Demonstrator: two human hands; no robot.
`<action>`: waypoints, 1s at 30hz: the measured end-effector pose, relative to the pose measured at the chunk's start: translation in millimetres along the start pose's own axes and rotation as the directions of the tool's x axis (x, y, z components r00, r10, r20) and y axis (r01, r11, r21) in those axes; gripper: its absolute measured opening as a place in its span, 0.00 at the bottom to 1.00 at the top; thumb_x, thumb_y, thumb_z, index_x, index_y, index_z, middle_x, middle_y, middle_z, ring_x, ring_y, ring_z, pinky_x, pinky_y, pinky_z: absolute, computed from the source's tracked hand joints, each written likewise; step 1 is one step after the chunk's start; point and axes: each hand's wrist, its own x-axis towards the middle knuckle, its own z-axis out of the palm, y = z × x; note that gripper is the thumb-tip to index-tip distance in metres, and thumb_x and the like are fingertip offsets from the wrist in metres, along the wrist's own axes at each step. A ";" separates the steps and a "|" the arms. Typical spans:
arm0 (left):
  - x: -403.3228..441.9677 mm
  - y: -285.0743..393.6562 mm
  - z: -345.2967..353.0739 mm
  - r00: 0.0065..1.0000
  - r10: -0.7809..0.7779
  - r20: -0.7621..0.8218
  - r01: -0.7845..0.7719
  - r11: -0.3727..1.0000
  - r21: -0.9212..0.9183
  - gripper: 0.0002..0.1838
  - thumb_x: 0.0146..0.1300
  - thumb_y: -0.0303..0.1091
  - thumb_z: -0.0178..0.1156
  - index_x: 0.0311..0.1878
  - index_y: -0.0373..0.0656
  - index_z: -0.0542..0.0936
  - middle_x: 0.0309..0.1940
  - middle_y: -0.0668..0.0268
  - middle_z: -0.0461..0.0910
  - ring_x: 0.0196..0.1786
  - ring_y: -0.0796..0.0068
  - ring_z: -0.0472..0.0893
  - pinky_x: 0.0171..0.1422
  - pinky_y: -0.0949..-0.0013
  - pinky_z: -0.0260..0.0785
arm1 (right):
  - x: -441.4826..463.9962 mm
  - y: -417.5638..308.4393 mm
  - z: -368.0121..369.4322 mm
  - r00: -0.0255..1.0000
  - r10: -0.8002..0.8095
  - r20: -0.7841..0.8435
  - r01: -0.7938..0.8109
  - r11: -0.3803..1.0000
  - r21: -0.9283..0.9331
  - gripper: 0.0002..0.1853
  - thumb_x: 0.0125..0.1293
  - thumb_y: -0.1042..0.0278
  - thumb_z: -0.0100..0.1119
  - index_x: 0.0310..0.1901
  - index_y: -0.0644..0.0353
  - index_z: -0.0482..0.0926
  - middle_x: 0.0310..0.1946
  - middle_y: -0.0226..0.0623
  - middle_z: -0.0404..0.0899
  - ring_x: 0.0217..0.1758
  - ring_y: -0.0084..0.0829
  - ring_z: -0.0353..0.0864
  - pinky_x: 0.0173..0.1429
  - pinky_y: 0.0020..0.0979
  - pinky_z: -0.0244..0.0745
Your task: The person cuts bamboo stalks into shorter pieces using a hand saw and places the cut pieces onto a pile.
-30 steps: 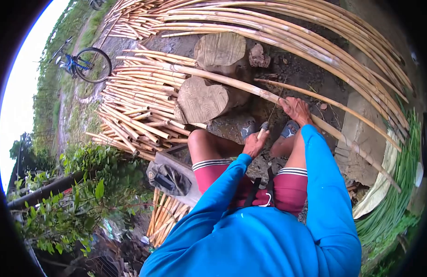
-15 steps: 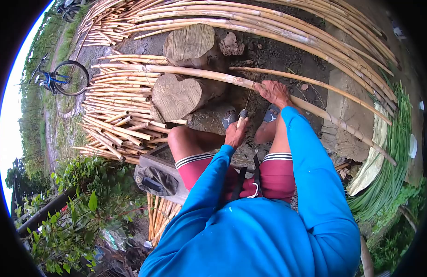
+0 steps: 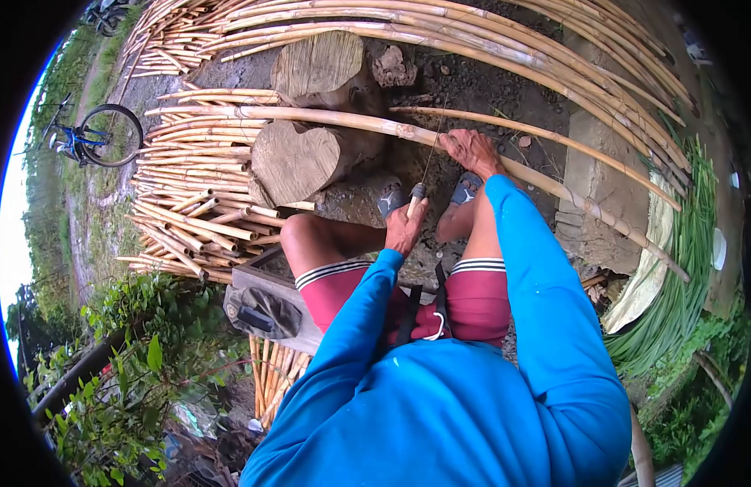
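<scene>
A long bamboo pole lies slantwise in front of me, running past two cut log stumps. My right hand is wrapped round its middle from above. Lower and to the left, my left hand is closed on the pale handle of a thin-bladed tool. The narrow blade points up from that hand and reaches the pole just left of my right hand. The heart-shaped stump stands below the pole, and the other stump is above it.
Cut bamboo pieces are piled at the left. Long poles arch across the top and right. A thinner pole lies nearby. A cap rests on a bench by my leg. Green strands lie at the right, a bicycle far left.
The whole scene has shifted left in the view as the camera turned. Both hands keep their holds on the pole and the tool handle.
</scene>
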 end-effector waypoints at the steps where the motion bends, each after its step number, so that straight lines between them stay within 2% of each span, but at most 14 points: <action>1: 1.4 -0.8 0.0 1.000 -0.003 -0.001 0.003 1.000 -0.001 0.28 0.67 0.57 0.58 0.30 0.36 0.80 0.20 0.63 0.74 0.27 0.72 0.72 0.35 0.62 0.66 | -0.3 -1.5 -1.9 1.000 -0.001 0.004 0.002 1.000 -0.009 0.28 0.67 0.36 0.47 0.34 0.55 0.83 0.36 0.52 0.84 0.44 0.59 0.82 0.51 0.54 0.76; 4: 1.7 -2.2 -0.9 0.999 -0.022 0.032 0.024 0.999 -0.044 0.28 0.66 0.58 0.58 0.30 0.36 0.81 0.20 0.64 0.75 0.26 0.72 0.72 0.34 0.62 0.66 | -1.0 -3.3 -2.6 1.000 -0.015 0.007 0.015 0.999 -0.033 0.28 0.67 0.37 0.48 0.33 0.56 0.82 0.35 0.52 0.84 0.43 0.59 0.82 0.50 0.54 0.77; 6: 0.1 -0.4 -7.1 0.994 -0.104 0.034 0.104 0.994 0.018 0.33 0.62 0.64 0.58 0.35 0.35 0.83 0.20 0.60 0.77 0.27 0.70 0.77 0.35 0.61 0.69 | -2.2 -4.1 -3.6 1.000 -0.022 0.005 0.022 0.999 -0.048 0.28 0.67 0.37 0.48 0.33 0.56 0.82 0.35 0.52 0.84 0.42 0.59 0.82 0.49 0.54 0.77; 7: -6.0 0.3 -14.2 0.985 -0.160 0.063 0.158 0.987 0.028 0.34 0.61 0.64 0.59 0.34 0.34 0.83 0.19 0.60 0.77 0.25 0.69 0.78 0.32 0.61 0.70 | -4.4 -6.5 -5.0 1.000 -0.019 0.000 0.019 0.998 -0.051 0.28 0.67 0.37 0.49 0.33 0.56 0.82 0.34 0.53 0.84 0.42 0.59 0.83 0.49 0.54 0.77; 11: -28.6 -26.2 -24.4 0.988 -0.149 0.034 0.144 0.983 0.118 0.35 0.60 0.64 0.60 0.34 0.32 0.83 0.18 0.58 0.78 0.24 0.68 0.79 0.31 0.61 0.71 | -6.9 -10.1 -6.3 0.999 -0.017 -0.029 0.015 0.996 -0.084 0.27 0.65 0.37 0.50 0.32 0.56 0.83 0.33 0.54 0.84 0.41 0.58 0.84 0.48 0.54 0.78; 14: -25.1 -26.0 -20.7 0.981 -0.187 0.047 0.182 0.979 0.091 0.36 0.60 0.64 0.60 0.35 0.30 0.82 0.22 0.54 0.81 0.27 0.65 0.82 0.34 0.60 0.73 | -5.3 -7.5 -1.0 0.999 -0.013 -0.043 0.010 0.997 -0.073 0.27 0.65 0.36 0.51 0.33 0.56 0.83 0.33 0.54 0.84 0.41 0.57 0.84 0.48 0.54 0.78; 16: -4.3 5.4 -7.9 0.979 -0.196 -0.049 0.201 0.970 0.140 0.36 0.58 0.64 0.61 0.38 0.29 0.82 0.28 0.50 0.83 0.33 0.60 0.84 0.39 0.59 0.74 | -3.3 -4.9 1.8 0.999 -0.008 -0.047 0.005 0.998 -0.066 0.27 0.64 0.36 0.51 0.33 0.56 0.83 0.34 0.54 0.84 0.41 0.57 0.84 0.48 0.54 0.78; 18: 27.4 25.1 1.6 0.979 -0.205 0.002 0.204 0.976 0.076 0.30 0.59 0.59 0.62 0.37 0.33 0.83 0.27 0.50 0.83 0.35 0.57 0.83 0.43 0.56 0.72 | -4.9 -3.1 1.8 0.999 -0.008 -0.054 0.004 0.998 -0.061 0.27 0.64 0.36 0.51 0.33 0.56 0.83 0.34 0.54 0.84 0.41 0.58 0.84 0.48 0.54 0.78; 21: 42.3 40.4 9.3 0.984 -0.178 -0.028 0.180 0.981 0.079 0.29 0.58 0.58 0.62 0.37 0.33 0.83 0.27 0.51 0.83 0.35 0.57 0.84 0.42 0.56 0.72 | -5.8 1.1 -10.6 0.999 -0.027 -0.027 0.026 0.999 -0.041 0.27 0.61 0.36 0.53 0.32 0.57 0.83 0.36 0.55 0.84 0.42 0.58 0.84 0.49 0.53 0.78; 23: 38.5 46.4 5.9 0.988 -0.152 -0.019 0.153 0.985 0.083 0.29 0.58 0.57 0.61 0.38 0.33 0.83 0.27 0.51 0.83 0.35 0.57 0.84 0.41 0.56 0.72 | -9.6 11.7 -20.5 0.984 -0.133 0.118 0.137 0.990 -0.030 0.25 0.56 0.40 0.58 0.35 0.58 0.85 0.40 0.56 0.84 0.46 0.57 0.84 0.52 0.50 0.79; 24: 37.2 46.0 5.0 0.991 -0.131 -0.011 0.132 0.988 0.079 0.28 0.58 0.55 0.61 0.38 0.33 0.83 0.28 0.50 0.83 0.35 0.56 0.84 0.41 0.56 0.72 | -9.9 16.6 -23.5 0.986 -0.125 0.113 0.128 0.991 -0.024 0.25 0.56 0.40 0.58 0.35 0.58 0.85 0.40 0.56 0.84 0.46 0.57 0.84 0.52 0.50 0.79; 26: 41.4 41.3 6.1 0.991 -0.136 0.001 0.136 0.986 0.099 0.27 0.58 0.54 0.61 0.38 0.33 0.83 0.28 0.50 0.83 0.35 0.56 0.84 0.41 0.56 0.73 | -9.7 24.5 -27.1 0.961 0.156 0.229 -0.100 0.967 -0.236 0.25 0.51 0.44 0.62 0.40 0.58 0.87 0.44 0.56 0.84 0.49 0.55 0.84 0.57 0.47 0.78; 28: 40.9 23.1 4.8 0.990 -0.142 0.012 0.139 0.983 0.122 0.25 0.57 0.52 0.61 0.38 0.33 0.83 0.29 0.50 0.83 0.35 0.56 0.84 0.41 0.56 0.73 | -9.7 25.3 -24.7 0.955 0.169 0.244 -0.122 0.973 -0.196 0.27 0.48 0.48 0.63 0.42 0.62 0.85 0.42 0.59 0.84 0.49 0.57 0.83 0.56 0.49 0.78; 30: 23.6 -2.9 -0.8 0.987 -0.157 0.038 0.152 0.982 0.111 0.28 0.51 0.51 0.62 0.36 0.27 0.83 0.26 0.48 0.83 0.33 0.55 0.84 0.42 0.58 0.74 | -13.0 23.2 -21.9 0.971 0.191 0.147 -0.163 0.970 -0.183 0.25 0.48 0.49 0.63 0.41 0.62 0.86 0.42 0.59 0.83 0.49 0.57 0.83 0.57 0.48 0.78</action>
